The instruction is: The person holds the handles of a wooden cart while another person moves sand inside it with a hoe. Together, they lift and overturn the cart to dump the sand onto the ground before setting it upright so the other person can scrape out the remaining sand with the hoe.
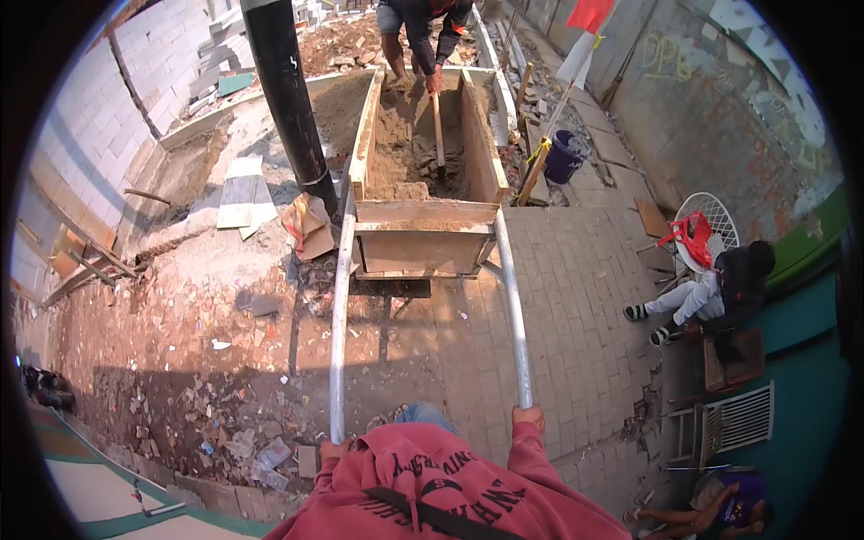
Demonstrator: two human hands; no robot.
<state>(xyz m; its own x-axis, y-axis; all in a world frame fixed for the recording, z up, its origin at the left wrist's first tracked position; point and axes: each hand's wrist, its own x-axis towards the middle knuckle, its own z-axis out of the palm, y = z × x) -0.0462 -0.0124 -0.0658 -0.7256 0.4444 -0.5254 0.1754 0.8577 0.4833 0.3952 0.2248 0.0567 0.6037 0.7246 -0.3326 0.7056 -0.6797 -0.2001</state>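
My left hand (pixel 333 449) is closed round the end of the left metal handle (pixel 338 342) of a wooden box cart. My right hand (pixel 529 418) grips the end of the right metal handle (pixel 516 324). Both handles run forward to the wooden box (pixel 423 250), which holds wet-looking sand or mortar (pixel 396 135). At the box's far end, a person in dark sleeves (pixel 423 31) bends over it, holding a wooden-handled tool (pixel 438 126) whose head is down in the mix.
A black pole (pixel 286 99) stands left of the box. To its right are a purple bucket (pixel 564 155) and a flag pole. A person sits at the right beside a round white chair (pixel 713 216); another sits lower right. Rubble (pixel 225 414) covers the left ground.
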